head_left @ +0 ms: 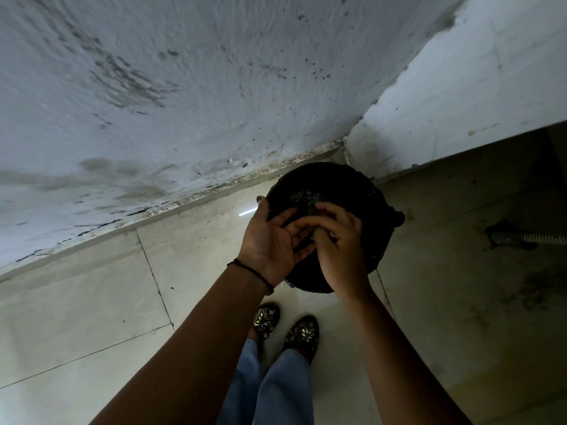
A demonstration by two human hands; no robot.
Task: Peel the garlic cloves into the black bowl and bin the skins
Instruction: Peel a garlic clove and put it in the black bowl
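Head view, looking straight down. A bin (333, 182) lined with a black bag stands on the floor at centre frame, in the corner where the wall (153, 87) meets a white ledge (445, 111) at upper right. Pale flecks (302, 197) lie inside the bin near its upper left rim; they are too small to identify.

Both hands are over the bin mouth. The left hand (273, 243) is palm up, fingers spread and straight, thumb pointing to the top of the frame; it grips nothing. The right hand (337, 240) lies just right of it, back to the camera, fingers curled down with the tips touching the left hand's fingers. Whether those tips pinch anything cannot be told: the contact is dark and partly hidden.

A black thread (250, 271) circles the left wrist.

At lower centre, two dark patterned shoes (302, 334) and blue trousers (276, 388) stand on pale floor tiles (92, 302). A ribbed hose (543, 237) enters at the right edge, well apart from the bin.
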